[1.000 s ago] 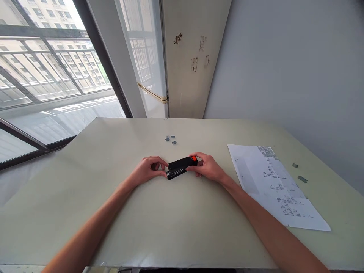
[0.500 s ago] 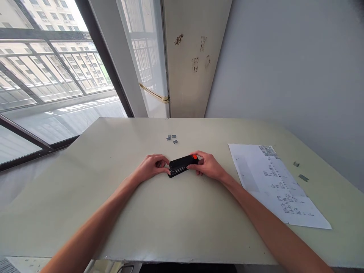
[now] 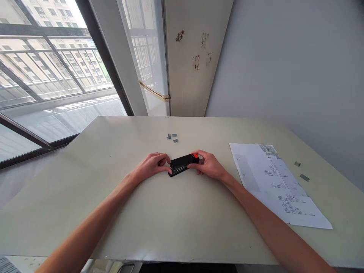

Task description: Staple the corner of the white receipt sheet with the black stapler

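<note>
A black stapler point(image 3: 182, 163) with an orange-red end lies on the pale table point(image 3: 159, 220) at its middle. My right hand point(image 3: 209, 165) grips the stapler's orange end with curled fingers. My left hand point(image 3: 152, 165) is pinched at the stapler's other end, its fingertips touching the front tip. Both forearms rest over the table toward me.
Several small strips of staples point(image 3: 172, 137) lie just beyond the stapler. A printed sheet of paper point(image 3: 274, 182) lies to the right, with two more staple strips point(image 3: 300, 170) past it. A window is at the left, a grey wall at the right.
My left fingers have closed in onto the stapler's front tip. The stapler and my right hand have stayed almost where they were.
</note>
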A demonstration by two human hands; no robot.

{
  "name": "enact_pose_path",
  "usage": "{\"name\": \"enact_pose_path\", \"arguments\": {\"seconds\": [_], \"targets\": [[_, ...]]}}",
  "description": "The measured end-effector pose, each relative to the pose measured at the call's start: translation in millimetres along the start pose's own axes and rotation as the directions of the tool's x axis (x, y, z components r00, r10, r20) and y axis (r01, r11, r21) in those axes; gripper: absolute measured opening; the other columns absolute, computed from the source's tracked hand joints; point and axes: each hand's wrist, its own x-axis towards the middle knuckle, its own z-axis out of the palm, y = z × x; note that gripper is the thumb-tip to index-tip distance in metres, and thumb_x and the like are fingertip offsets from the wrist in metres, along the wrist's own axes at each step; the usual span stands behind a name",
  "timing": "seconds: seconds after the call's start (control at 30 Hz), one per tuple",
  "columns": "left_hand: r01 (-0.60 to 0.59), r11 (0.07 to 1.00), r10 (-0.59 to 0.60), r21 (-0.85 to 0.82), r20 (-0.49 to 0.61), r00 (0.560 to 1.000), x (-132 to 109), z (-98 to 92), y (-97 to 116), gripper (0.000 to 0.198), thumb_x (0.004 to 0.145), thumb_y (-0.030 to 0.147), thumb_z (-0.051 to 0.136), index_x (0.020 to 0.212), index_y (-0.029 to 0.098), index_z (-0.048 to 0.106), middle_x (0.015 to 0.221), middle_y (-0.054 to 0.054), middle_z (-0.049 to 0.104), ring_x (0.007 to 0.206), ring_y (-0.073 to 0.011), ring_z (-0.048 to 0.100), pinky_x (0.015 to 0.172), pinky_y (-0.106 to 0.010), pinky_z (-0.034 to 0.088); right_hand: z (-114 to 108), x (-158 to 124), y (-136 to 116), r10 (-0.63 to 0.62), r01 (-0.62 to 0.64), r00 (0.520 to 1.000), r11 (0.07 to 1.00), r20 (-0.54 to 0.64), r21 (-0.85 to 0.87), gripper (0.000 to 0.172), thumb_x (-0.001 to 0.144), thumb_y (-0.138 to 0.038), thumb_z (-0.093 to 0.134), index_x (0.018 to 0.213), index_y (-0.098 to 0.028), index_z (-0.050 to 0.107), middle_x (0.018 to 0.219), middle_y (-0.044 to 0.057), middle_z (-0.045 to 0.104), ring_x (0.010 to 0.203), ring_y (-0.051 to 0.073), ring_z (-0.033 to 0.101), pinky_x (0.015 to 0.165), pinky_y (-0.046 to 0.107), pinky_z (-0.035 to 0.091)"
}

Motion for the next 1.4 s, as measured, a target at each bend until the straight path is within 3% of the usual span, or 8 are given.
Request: {"name": "enact_pose_path", "arguments": {"seconds": [0.4,0.6,0.7,0.83,1.03,1.17,1.33,1.4], "targets": [[0.029,0.999,-0.029,-0.015,0.052,0.998,-1,-5.1,4,0.047,0.082,0.065,0.079,0.098,0.022,0.072,0.070,0.004,0.054,0.065,-0.0132,0.048,0.062,-0.025,0.039,1,-2,-2,-0.001,0.000,1.000,1.000,-0.010,-0.016,0.054,0.074,-0.052,0.087,0.116,-0.023,0.070,0.060,-0.007,0.064,0.054,0.018,0.066,0.055,0.030,0.053],[0.178,0.983,-0.179,0.041,0.018,0.984,-70,-59.5,0,0.049,0.076,0.063,0.084,0.107,0.026,0.076,0.089,-0.002,0.073,0.076,-0.0171,0.063,0.070,-0.025,0.050,5,-6,-4,0.011,-0.013,1.000,0.998,-0.023,-0.059,0.051,0.077,-0.054,0.084,0.115,-0.024,0.070,0.055,-0.007,0.063,0.052,0.018,0.061,0.055,0.030,0.047],[0.306,0.952,-0.305,0.000,0.094,0.948,-105,-75.9,-1,0.036,0.092,0.061,0.069,0.095,0.027,0.080,0.074,0.000,0.074,0.062,-0.0155,0.064,0.061,-0.023,0.051,6,-6,-4,0.021,-0.023,0.999,0.997,-0.025,-0.067,0.053,0.076,-0.056,0.084,0.116,-0.024,0.070,0.056,-0.007,0.063,0.053,0.018,0.060,0.054,0.029,0.044],[0.428,0.901,-0.430,-0.067,-0.019,0.903,-118,-64.6,6,0.046,0.099,0.062,0.056,0.087,0.023,0.077,0.068,-0.002,0.071,0.059,-0.0161,0.063,0.057,-0.024,0.049,6,-6,-4,0.026,-0.027,0.999,0.998,-0.020,-0.062,0.054,0.075,-0.057,0.085,0.115,-0.024,0.071,0.056,-0.007,0.061,0.054,0.017,0.059,0.056,0.029,0.044],[0.508,0.847,-0.531,-0.157,-0.197,0.825,-89,-31.5,19,0.042,0.092,0.064,0.066,0.092,0.023,0.077,0.052,0.004,0.056,0.052,-0.0125,0.047,0.055,-0.023,0.039,6,-7,-7,0.048,-0.050,0.998,0.998,-0.039,-0.041,0.055,0.074,-0.055,0.086,0.117,-0.025,0.070,0.057,-0.007,0.062,0.055,0.018,0.061,0.057,0.030,0.045],[0.476,0.849,-0.522,-0.230,-0.221,0.824,-76,-22.9,19,0.050,0.092,0.065,0.065,0.073,0.019,0.069,0.053,0.003,0.057,0.051,-0.0114,0.046,0.056,-0.024,0.040,8,-7,-6,0.054,-0.056,0.997,0.998,-0.050,-0.039,0.056,0.073,-0.057,0.086,0.115,-0.025,0.070,0.058,-0.007,0.061,0.054,0.017,0.059,0.056,0.030,0.044],[0.441,0.856,-0.502,-0.271,-0.230,0.834,-77,-23.3,18,0.045,0.097,0.063,0.058,0.100,0.022,0.077,0.062,0.002,0.064,0.052,-0.0119,0.048,0.059,-0.025,0.042,8,-16,-9,-0.014,0.001,0.996,0.989,-0.084,-0.147,0.048,0.075,-0.057,0.086,0.106,-0.025,0.070,0.081,-0.002,0.069,0.061,0.016,0.059,0.058,0.031,0.046],[0.455,0.857,-0.507,-0.243,-0.231,0.831,-78,-24.0,19,0.044,0.094,0.062,0.063,0.089,0.021,0.077,0.054,0.003,0.058,0.053,-0.0127,0.048,0.059,-0.025,0.041,7,-23,-14,-0.096,0.078,0.993,0.963,-0.061,-0.257,0.039,0.080,-0.053,0.083,0.105,-0.026,0.072,0.095,0.002,0.071,0.072,0.018,0.064,0.065,0.032,0.050]]}}
